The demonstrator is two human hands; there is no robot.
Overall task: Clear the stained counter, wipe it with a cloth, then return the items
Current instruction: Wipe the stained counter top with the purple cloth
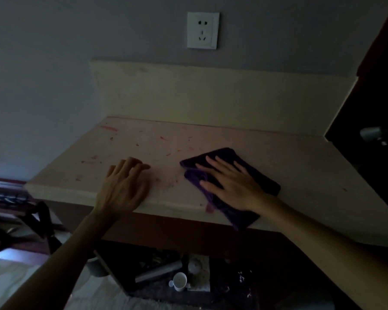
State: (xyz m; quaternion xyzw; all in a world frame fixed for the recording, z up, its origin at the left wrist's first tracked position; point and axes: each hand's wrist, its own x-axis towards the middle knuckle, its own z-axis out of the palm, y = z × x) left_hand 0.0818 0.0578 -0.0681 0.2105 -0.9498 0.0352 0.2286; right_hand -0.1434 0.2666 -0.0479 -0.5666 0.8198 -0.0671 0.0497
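- Our right hand (231, 184) is pressing flat, fingers straight, on the cloth (224, 173); soft, light, bunching w/ drag.
- Left hand (123, 186) is resting open at 9 o'clock on the table (300, 175).

Both forearms bare – no sleeves visible; rings, apparently none.

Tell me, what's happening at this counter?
A person is wiping a stained counter. The right hand presses flat on a purple cloth near the front edge, while the left hand rests open on the counter. Reddish stains show across the left and back. A white cup sits below.
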